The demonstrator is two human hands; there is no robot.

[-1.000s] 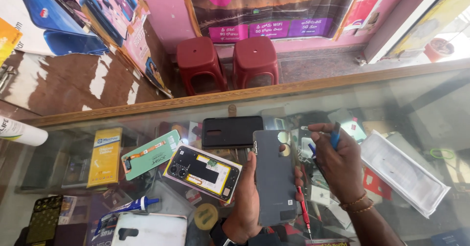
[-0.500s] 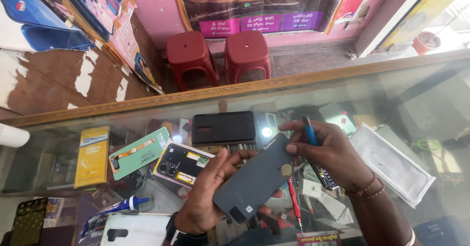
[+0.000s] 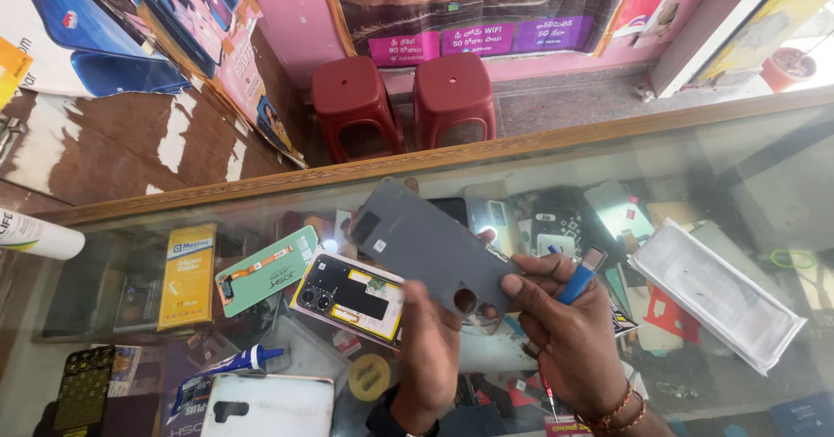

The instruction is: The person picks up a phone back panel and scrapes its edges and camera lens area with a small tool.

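My left hand (image 3: 430, 350) grips a grey phone back cover (image 3: 426, 241) at its lower edge, thumb beside the camera cut-out. The cover is tilted, its far end pointing up and left above the glass counter (image 3: 130, 315). My right hand (image 3: 573, 337) pinches the cover's right corner with thumb and forefinger and also holds a small blue tool (image 3: 578, 282) between its fingers. A red-tipped screwdriver (image 3: 547, 395) shows under the right palm. Just left of my hands lies an opened phone with a yellow frame (image 3: 352, 296), its inner parts showing.
On the glass lie a green back cover (image 3: 265, 268), a yellow box (image 3: 187, 272), a blue glue tube (image 3: 230, 367), a white phone cover (image 3: 269, 407), a clear plastic pack (image 3: 717, 294) and a white tube (image 3: 39, 233). Two red stools (image 3: 352, 98) stand beyond the wooden counter edge.
The grey cover has been turned from upright to a slant pointing up-left, with its inner side facing me. It now hides the black phone on the counter. Both hands shifted slightly lower.
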